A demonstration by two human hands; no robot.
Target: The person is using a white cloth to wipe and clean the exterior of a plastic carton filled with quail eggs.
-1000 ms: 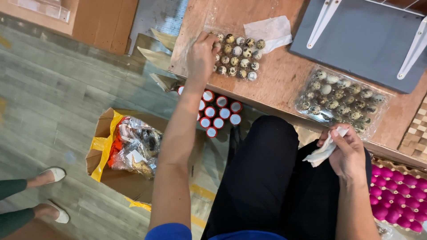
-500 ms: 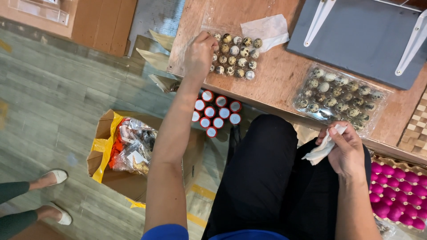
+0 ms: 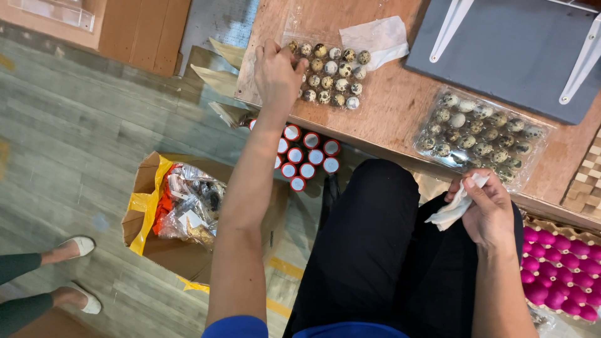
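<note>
left hand [image 3: 277,74] stretched out to the far-left corner of wooden table [image 3: 400,106], fingers curled down over left edge of open quail egg tray [image 3: 328,74], touching the speckled eggs; can't tell whether an egg is actually pinched under the fingers. crumpled white tissue [image 3: 374,37] just beside that tray's upper right. right hand [image 3: 488,209] down near lap, below table edge, closed around a white cloth [image 3: 456,206], thumb and fingers pinching it. second quail egg pack [image 3: 482,139], clear plastic lid on, near table's front edge just above right hand. grey board [image 3: 501,50] with white brackets at far right of table. pink eggs [image 3: 557,275] in carton at lower right. under table: cluster of red-and-white capped bottles [image 3: 305,158], cardboard box [image 3: 169,209] with yellow liner full of wrappers. another person's feet in white shoes [image 3: 78,247] at left on grey plank floor
</note>
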